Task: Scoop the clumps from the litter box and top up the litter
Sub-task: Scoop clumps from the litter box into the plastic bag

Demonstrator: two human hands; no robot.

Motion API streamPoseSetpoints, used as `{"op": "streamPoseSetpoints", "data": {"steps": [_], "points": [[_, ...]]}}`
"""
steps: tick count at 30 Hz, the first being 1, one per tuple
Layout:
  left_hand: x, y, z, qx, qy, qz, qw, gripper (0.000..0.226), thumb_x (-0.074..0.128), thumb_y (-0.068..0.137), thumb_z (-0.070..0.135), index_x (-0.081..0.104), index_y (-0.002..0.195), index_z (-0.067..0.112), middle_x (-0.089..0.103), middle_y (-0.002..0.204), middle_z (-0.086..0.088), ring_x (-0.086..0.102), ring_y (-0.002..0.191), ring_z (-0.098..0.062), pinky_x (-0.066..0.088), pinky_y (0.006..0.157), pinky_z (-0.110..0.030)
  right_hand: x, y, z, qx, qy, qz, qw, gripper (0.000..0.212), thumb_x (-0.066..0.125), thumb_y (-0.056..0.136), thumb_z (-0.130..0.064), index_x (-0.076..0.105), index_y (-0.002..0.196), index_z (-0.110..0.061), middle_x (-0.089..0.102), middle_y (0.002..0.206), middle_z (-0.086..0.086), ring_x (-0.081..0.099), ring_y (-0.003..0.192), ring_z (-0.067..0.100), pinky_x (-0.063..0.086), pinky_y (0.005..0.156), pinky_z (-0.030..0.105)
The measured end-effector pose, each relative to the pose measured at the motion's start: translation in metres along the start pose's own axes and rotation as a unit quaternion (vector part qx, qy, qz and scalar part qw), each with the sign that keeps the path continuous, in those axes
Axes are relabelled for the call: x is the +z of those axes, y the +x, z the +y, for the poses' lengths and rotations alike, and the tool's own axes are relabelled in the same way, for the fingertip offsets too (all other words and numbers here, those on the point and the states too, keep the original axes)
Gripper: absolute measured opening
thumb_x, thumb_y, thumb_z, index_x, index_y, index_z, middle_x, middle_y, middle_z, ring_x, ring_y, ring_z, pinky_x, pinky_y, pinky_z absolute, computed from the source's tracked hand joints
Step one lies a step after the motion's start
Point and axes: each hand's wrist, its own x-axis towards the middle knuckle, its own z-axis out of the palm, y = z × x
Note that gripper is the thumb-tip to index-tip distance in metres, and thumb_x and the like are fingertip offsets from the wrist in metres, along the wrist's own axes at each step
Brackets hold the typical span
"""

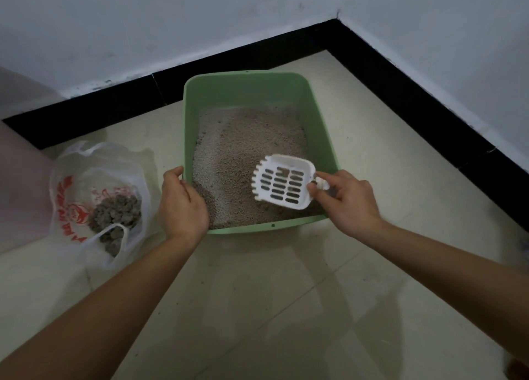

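Mostly scooped (clumps (116,212) in bag (68,162), left); pinching scoop (282,183) with right hand (347,203), gripping box (243,77) with left hand (181,205); top-up undone.

Two white walls (143,21) are meeting in a corner, with a black skirting board (243,60) running along their base. Pale floor tiles (286,308) are gleaming faintly in dim light.

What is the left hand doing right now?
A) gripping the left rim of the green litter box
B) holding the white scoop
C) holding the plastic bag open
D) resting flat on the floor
A: the left hand grips the litter box at its left rim near the front corner, while the right hand holds the scoop over the litter; the plastic bag lies apart on the floor.
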Motion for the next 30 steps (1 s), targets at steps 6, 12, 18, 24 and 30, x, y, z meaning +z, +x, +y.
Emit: {"op": "streamPoseSetpoints", "data": {"steps": [6,12,18,24,30], "points": [[0.000,0.000,0.000,0.006,-0.001,0.003,1.000,0.035,0.031,0.102,0.016,0.044,0.134,0.011,0.057,0.128,-0.014,0.055,0.110,-0.033,0.040,0.083,-0.035,-0.002,-0.001,0.000,-0.010,-0.011,0.005,1.000,0.023,0.055,0.097,-0.043,0.071,0.112,-0.036,0.050,0.076,-0.008,0.048,0.070,0.011,0.043,0.081,0.037],[0.000,0.000,0.000,0.008,0.004,0.007,1.000,0.034,0.031,0.101,0.015,0.044,0.133,0.010,0.056,0.129,-0.015,0.055,0.111,-0.033,0.037,0.081,-0.031,-0.004,-0.003,0.002,-0.034,-0.025,-0.009,0.999,0.032,0.050,0.097,-0.047,0.069,0.120,-0.035,0.053,0.077,-0.008,0.053,0.073,0.012,0.043,0.080,0.038],[-0.003,0.001,0.005,0.008,0.025,-0.012,1.000,0.033,0.033,0.100,0.012,0.045,0.130,0.009,0.055,0.130,-0.017,0.054,0.112,-0.037,0.042,0.084,-0.037,-0.004,-0.003,-0.002,-0.049,-0.052,-0.025,0.997,0.028,0.052,0.098,-0.042,0.068,0.120,-0.035,0.052,0.078,-0.009,0.054,0.077,0.014,0.039,0.083,0.038],[-0.038,0.012,0.000,0.141,0.148,-0.067,0.977,0.030,0.039,0.098,0.018,0.057,0.119,0.007,0.057,0.112,-0.018,0.054,0.102,-0.037,0.045,0.081,-0.042,-0.013,0.000,-0.025,-0.029,-0.049,-0.030,0.998,0.029,0.053,0.098,-0.041,0.066,0.124,-0.038,0.048,0.078,-0.010,0.047,0.076,0.011,0.035,0.082,0.033],[-0.098,0.002,-0.033,0.291,0.269,0.020,0.918,0.029,0.045,0.087,0.023,0.062,0.107,0.009,0.059,0.101,-0.010,0.051,0.091,-0.030,0.036,0.079,-0.042,-0.008,0.028,-0.082,-0.027,-0.055,-0.054,0.997,0.030,0.053,0.096,-0.047,0.066,0.123,-0.042,0.058,0.083,-0.001,0.061,0.087,0.029,0.048,0.084,0.038]]}}
